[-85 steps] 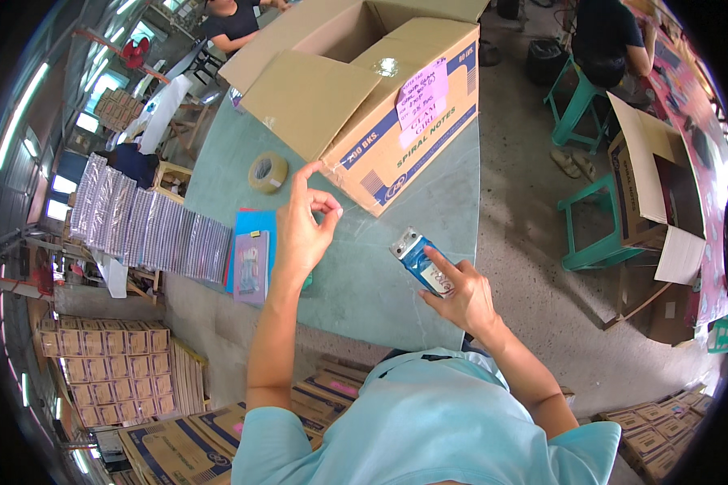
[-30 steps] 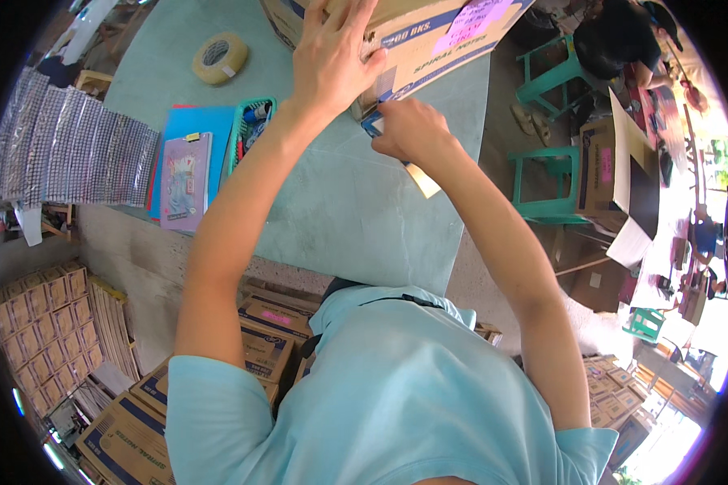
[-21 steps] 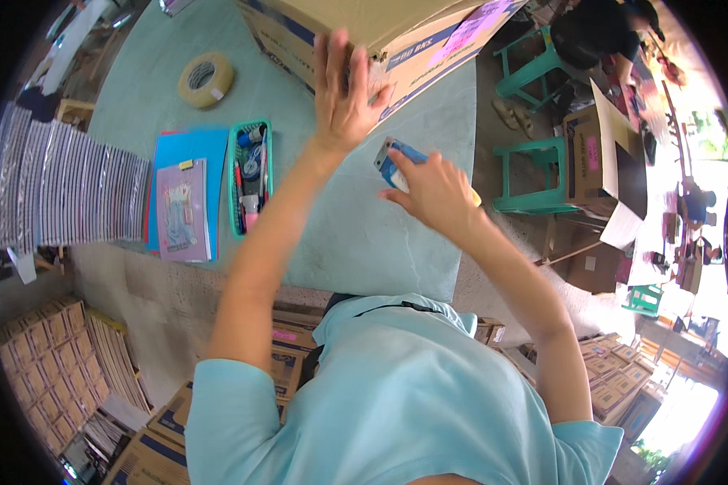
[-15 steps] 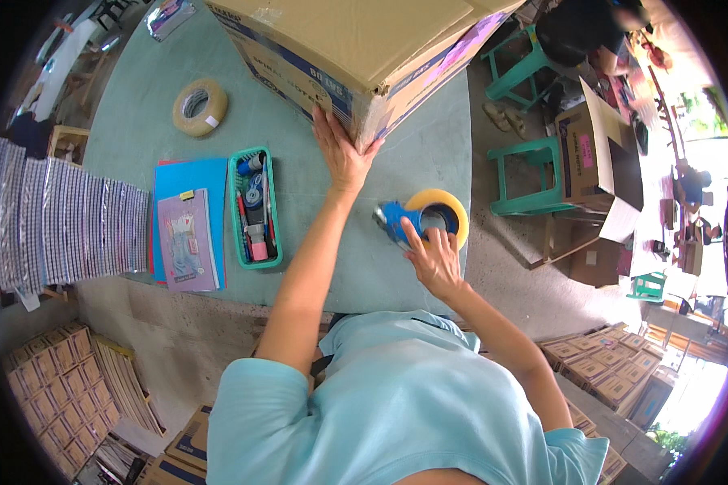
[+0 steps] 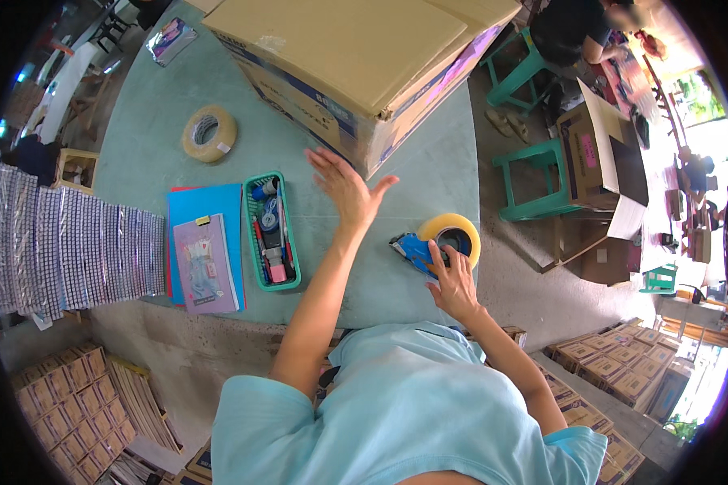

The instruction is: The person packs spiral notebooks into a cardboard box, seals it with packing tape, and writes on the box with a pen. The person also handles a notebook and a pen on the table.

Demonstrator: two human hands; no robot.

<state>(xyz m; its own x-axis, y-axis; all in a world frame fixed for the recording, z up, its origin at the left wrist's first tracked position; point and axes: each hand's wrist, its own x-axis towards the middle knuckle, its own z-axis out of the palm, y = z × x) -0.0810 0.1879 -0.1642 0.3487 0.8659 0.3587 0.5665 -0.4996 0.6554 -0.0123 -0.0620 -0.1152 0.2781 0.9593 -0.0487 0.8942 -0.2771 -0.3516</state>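
Observation:
A large brown cardboard box (image 5: 332,56) with a dark blue printed band stands at the far side of the table, one corner toward me. My left hand (image 5: 348,192) is open just in front of that corner, thumb and fingers spread, holding nothing. On the right part of the table lies a blue tape dispenser (image 5: 419,252) loaded with a wide roll of yellowish tape (image 5: 471,234). My right hand (image 5: 456,284) has its bent fingers over the dispenser beside the roll's hub, gripping it; the hand partly hides the handle.
A green basket (image 5: 294,242) of pens and small stationery, a purple notebook (image 5: 206,267) on blue folders, and a loose tape roll (image 5: 209,134) lie to the left. Stacked spiral notebooks (image 5: 81,242) stand beyond the left edge. Green stools (image 5: 534,174) and an open carton (image 5: 594,153) are at right.
My left hand has come off the box corner and spread its fingers. The right index finger, stretched out before, now bends down onto the tape dispenser, which has turned slightly. The view has shifted.

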